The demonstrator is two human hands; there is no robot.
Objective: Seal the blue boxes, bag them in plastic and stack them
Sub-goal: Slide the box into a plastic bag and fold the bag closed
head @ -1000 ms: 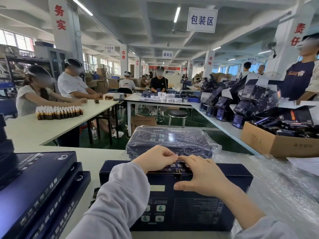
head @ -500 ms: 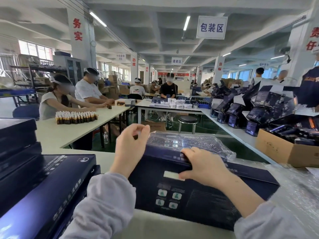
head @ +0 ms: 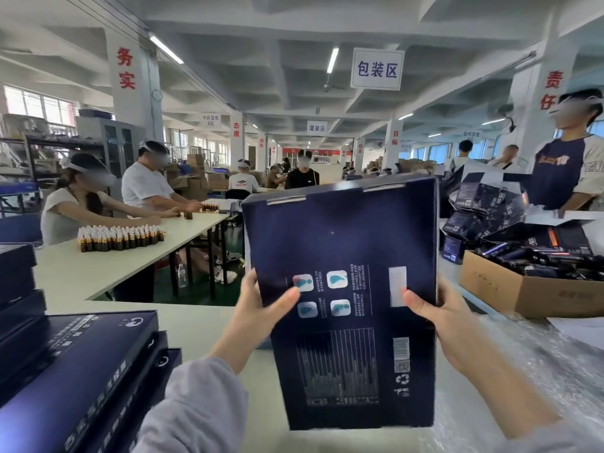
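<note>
Left hand point(head: 261, 308) and right hand point(head: 438, 317) each keep a closed grip on a side edge of the flat dark-blue cardboard box point(head: 346, 243), upright above the pale counter point(head: 202, 318); seemingly sealed, it wants bagging in the clear plastic point(head: 539, 371) next.

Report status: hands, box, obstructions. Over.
Left hand and right hand grip dark blue cardboard box by its side edges. Box upright, unbagged. Clear plastic sheeting lies to its right.

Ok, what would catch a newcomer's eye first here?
A dark blue box is held upright at centre, printed side to the camera, left hand and right hand gripping its side edges. A stack of blue boxes lies lower left; a cardboard carton of dark packages sits right.
</note>
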